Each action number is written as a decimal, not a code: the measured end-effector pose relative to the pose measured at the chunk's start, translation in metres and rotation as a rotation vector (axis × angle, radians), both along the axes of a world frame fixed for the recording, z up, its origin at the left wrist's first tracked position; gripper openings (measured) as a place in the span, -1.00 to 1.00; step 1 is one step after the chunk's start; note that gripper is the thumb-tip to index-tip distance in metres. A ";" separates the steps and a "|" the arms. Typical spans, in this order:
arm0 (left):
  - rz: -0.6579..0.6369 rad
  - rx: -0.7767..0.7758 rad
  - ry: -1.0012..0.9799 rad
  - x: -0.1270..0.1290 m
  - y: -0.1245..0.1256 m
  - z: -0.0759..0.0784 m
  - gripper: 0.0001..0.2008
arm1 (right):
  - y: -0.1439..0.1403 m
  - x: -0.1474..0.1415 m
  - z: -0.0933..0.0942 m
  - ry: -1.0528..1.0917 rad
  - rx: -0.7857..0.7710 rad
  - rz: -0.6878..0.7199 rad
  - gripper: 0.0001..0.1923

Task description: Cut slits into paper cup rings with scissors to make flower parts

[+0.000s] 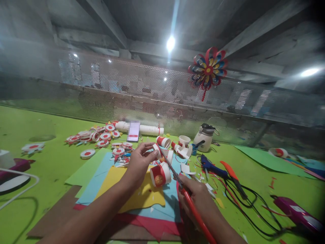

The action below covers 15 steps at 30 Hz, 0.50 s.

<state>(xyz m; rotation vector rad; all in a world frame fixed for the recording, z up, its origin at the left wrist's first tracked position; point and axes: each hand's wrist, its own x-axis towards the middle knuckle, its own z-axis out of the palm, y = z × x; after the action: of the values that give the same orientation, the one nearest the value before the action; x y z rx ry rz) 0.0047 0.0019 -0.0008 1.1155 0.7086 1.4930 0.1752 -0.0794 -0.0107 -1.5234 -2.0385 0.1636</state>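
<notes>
My left hand (138,164) pinches a cut piece of red-and-white paper cup (157,151) between thumb and fingers. My right hand (198,195) is wrapped around scissors (190,202) with long red handles. Their metal blades point up and left, with the tips at the cup piece; whether they touch it is unclear. Just below, a red-and-white paper cup (160,175) with a gold emblem lies tilted over yellow paper (116,181). Behind the hands, another paper cup (163,142) lies on its side, near a cut-open cup (184,150).
Red-and-white disc-shaped paper pieces (105,136) are heaped at the back left, beside a propped phone (133,131). A jug (203,138) stands at the back. On the right lie a blue glue gun (213,166), an orange-handled knife (233,178), cables and a purple device (297,210).
</notes>
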 end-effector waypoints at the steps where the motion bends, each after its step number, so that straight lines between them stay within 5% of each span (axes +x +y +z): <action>1: -0.004 0.003 -0.002 0.000 0.000 0.000 -0.66 | 0.000 0.000 -0.001 -0.002 0.006 0.001 -0.82; 15: -0.007 0.028 -0.030 -0.003 0.003 -0.004 -0.64 | 0.002 0.001 -0.002 0.003 0.018 0.032 -0.73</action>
<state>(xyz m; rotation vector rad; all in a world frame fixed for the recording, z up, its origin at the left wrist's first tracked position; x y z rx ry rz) 0.0019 0.0045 -0.0049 1.1134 0.6648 1.5145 0.1765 -0.0779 -0.0128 -1.4794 -2.0569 0.1595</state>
